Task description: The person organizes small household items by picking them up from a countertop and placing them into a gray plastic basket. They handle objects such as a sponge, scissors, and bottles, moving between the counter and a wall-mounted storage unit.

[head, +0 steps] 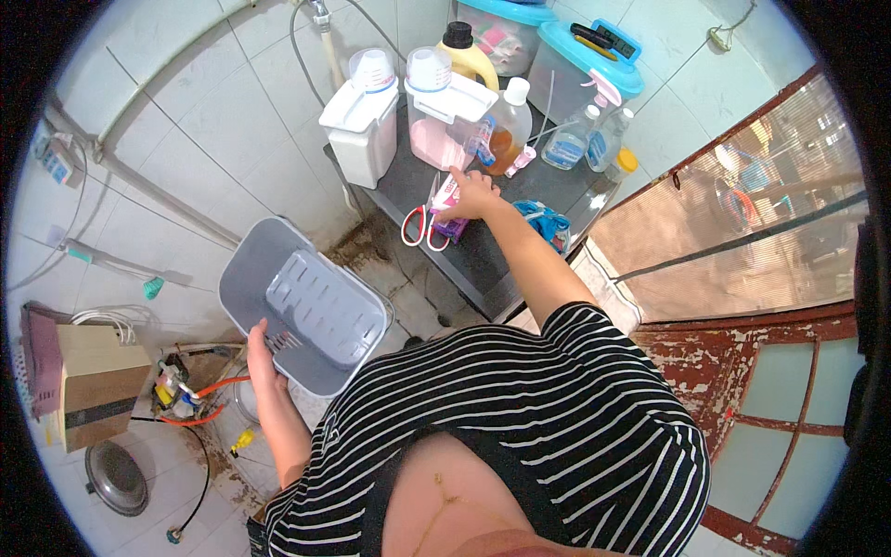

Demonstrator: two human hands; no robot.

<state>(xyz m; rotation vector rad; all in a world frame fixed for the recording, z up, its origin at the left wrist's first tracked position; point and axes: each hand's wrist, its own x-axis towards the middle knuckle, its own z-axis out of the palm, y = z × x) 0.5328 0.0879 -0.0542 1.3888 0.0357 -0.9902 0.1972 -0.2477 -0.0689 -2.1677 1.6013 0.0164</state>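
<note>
My left hand [262,358] holds a grey plastic basket [243,278] by its side, thumb over the rim. The basket is tilted, and its slotted bottom shows with nothing lying in it. My right hand [475,195] reaches over a dark tabletop [480,268] and grips a pink, white and purple packet [443,200] that bears writing. Beside the packet, partly under it, are scissors [414,226] with red and white handles. Just behind my right hand stands a clear container of pink powder [435,139] with a white lid.
A white-filled container [362,143], a yellow jug [477,66], an amber liquid bottle [507,136] and clear bottles [567,145] stand on the table. Blue-lidded tubs [592,52] are behind. A blue cloth-like bundle [546,221] lies right. Hoses [216,386] and a metal lid [117,479] are left.
</note>
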